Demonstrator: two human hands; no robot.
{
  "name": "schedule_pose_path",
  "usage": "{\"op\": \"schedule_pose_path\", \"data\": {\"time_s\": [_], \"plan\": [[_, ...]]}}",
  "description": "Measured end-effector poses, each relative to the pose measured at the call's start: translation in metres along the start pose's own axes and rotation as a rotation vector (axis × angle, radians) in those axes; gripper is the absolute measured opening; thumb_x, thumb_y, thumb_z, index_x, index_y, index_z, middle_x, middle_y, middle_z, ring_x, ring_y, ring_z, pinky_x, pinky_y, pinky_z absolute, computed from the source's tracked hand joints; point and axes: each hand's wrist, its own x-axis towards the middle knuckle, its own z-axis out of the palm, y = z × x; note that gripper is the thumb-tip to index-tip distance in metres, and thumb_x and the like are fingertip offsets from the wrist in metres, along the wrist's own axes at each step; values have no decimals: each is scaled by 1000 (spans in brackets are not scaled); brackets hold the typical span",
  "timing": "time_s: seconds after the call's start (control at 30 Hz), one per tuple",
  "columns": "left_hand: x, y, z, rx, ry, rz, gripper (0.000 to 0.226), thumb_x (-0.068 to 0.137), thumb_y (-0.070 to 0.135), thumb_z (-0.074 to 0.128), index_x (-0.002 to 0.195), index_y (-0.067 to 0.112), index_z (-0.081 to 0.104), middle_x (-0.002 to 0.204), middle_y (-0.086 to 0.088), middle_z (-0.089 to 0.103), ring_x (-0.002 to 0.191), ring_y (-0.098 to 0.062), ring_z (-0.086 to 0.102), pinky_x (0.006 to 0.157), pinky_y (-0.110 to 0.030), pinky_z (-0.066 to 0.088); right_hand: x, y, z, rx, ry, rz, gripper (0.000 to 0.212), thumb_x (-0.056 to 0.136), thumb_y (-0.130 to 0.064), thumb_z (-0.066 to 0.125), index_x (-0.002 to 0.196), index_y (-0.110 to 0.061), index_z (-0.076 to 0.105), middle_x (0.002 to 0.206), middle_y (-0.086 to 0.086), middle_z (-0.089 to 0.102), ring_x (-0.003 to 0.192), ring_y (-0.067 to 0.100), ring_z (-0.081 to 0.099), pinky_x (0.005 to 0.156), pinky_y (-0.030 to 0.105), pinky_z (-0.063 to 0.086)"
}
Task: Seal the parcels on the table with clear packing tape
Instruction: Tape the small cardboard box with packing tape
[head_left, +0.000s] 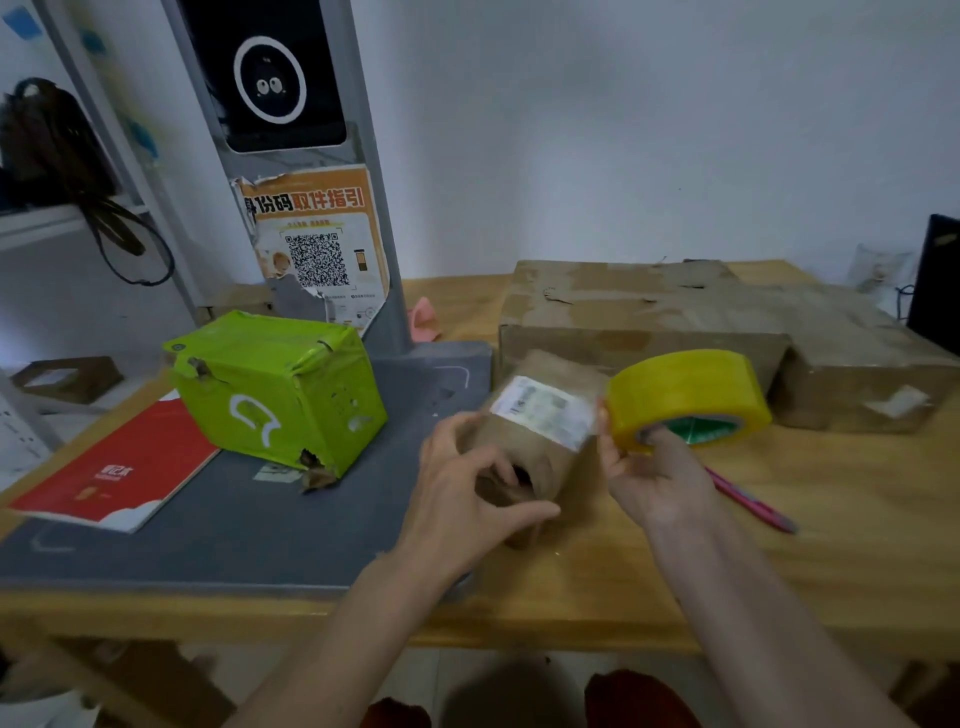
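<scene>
A small brown parcel (540, 415) with a white label lies on the wooden table (779, 571) in the middle of the view. My left hand (462, 488) grips its near end, fingers curled around the paper. My right hand (654, 478) holds a yellowish roll of packing tape (691, 395) just right of the parcel, a finger hooked through the core. A green box parcel (280, 384) stands to the left. Two large brown cardboard boxes (649, 317) lie behind.
A grey scanner base (234, 519) with an upright post covers the table's left part, and a red booklet (119, 467) lies on it. A pink pen (753, 501) lies right of my right hand. A dark object (935, 280) stands at the far right edge.
</scene>
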Motion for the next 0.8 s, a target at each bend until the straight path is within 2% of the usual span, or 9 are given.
{"op": "schedule_pose_path", "data": {"time_s": [0.13,0.23,0.3,0.37,0.47,0.53,0.63,0.7,0.8], "plan": [[-22,18,22,143,28,70,50,53,66,80,66,35,43,142,13,37,128,-8,28,97,-29,38,-16,-9,-13,12,-13,55,37,100,-10,49,134,3,45,114,31,58,85,36,67,47,33,56],[-28,24,34,55,99,-65,50,62,56,83,74,35,40,137,12,34,126,-10,31,98,-32,41,-18,-20,-22,27,8,25,38,101,-9,48,136,3,44,125,29,56,88,36,67,47,34,56],[-28,31,43,-69,93,-202,45,69,48,84,87,34,44,128,12,31,124,-11,36,97,-32,43,-18,-27,-27,47,22,9,39,101,-9,49,137,3,44,124,30,55,88,37,66,46,34,56],[-27,38,54,-164,52,-310,48,75,47,80,104,33,44,123,10,29,121,-12,38,95,-29,43,-21,-31,-30,47,31,3,38,101,-10,48,137,2,43,113,30,57,83,37,66,45,34,56],[-26,43,64,-252,55,-339,49,82,46,74,117,37,42,124,10,31,125,-13,37,95,-28,39,-26,-33,-35,47,25,-4,39,100,-6,50,138,1,42,115,32,55,87,39,63,45,36,56],[-30,41,66,-296,89,-314,53,82,49,73,123,41,40,131,8,31,130,-13,35,98,-28,39,-27,-35,-38,35,28,-7,42,98,-5,52,138,1,41,126,33,51,94,40,61,47,37,56],[-42,34,66,-201,147,-175,73,72,67,71,133,50,34,147,14,17,137,-6,16,110,-34,30,-26,-36,-42,23,41,-16,43,98,-6,53,139,0,40,125,34,52,93,40,62,48,36,57],[-47,31,69,-102,172,-41,83,65,76,62,139,49,35,150,18,10,136,0,5,111,-36,23,-23,-35,-46,42,44,-14,46,98,-5,54,141,-2,38,128,34,51,94,41,62,48,36,57],[-49,28,75,-39,216,60,81,67,75,59,139,46,36,153,9,13,138,-4,6,109,-36,21,-22,-33,-50,75,53,2,50,97,-4,55,143,-6,36,130,35,50,98,43,61,49,37,57]]}}
